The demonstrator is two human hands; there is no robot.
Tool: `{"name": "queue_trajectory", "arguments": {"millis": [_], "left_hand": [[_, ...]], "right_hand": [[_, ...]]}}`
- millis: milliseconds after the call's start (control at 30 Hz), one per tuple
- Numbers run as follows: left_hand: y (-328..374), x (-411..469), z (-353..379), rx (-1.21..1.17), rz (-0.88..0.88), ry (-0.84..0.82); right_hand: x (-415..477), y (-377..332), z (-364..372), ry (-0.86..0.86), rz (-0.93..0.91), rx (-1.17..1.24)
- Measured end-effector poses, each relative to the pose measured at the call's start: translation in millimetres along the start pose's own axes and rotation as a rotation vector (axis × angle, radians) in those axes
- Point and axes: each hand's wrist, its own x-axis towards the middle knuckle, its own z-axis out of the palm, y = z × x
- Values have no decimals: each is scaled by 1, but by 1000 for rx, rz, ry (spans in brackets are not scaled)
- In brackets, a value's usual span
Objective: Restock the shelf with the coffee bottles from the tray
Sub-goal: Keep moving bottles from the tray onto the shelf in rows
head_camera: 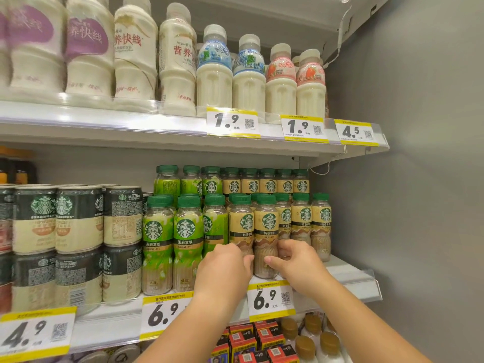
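Fingers (284, 248) of the right hand (298, 265) are curled round the right side of a beige latte bottle (265, 231), thumb laid across its lower front. The grip is firm.

Left hand (222, 265): seen from the back, fingers bent round the lower body of a second beige bottle (241, 226), which touches the first. The fingertips are tucked between the two bottles and only partly seen.

Reference: the 6.9 price tag (271, 299) on the lip of the middle shelf (345, 273).
- Both held bottles stand upright just above the tag, at the front edge of the shelf.
- Above and right of the tag: more beige bottles (301, 218) with green caps, in rows running back.
- Left of the tag: green jasmine latte bottles (184, 239), upright, front row touching side by side.
- Further left of the tag: dark Starbucks cans (78, 218), stacked two high.
- High above the tag, on the upper shelf: white milk-drink bottles (214, 74) with blue, pink and red labels, and three small yellow-edged price tags (305, 128) below them.
- Below the tag: red and black cartons (243, 341) and brown-capped bottles (305, 347), partly hidden by the forearms.
- Right of the tag: the grey side wall (419, 179) of the cabinet.
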Motion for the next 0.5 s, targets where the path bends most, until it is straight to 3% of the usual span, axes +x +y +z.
{"name": "queue_trajectory", "arguments": {"millis": [267, 500], "left_hand": [[-7, -1, -4, 3, 8, -41], [-18, -16, -12, -49, 170, -20]], "right_hand": [[-3, 0, -1, -20, -4, -79], [-24, 3, -17, -79, -91, -422]]}}
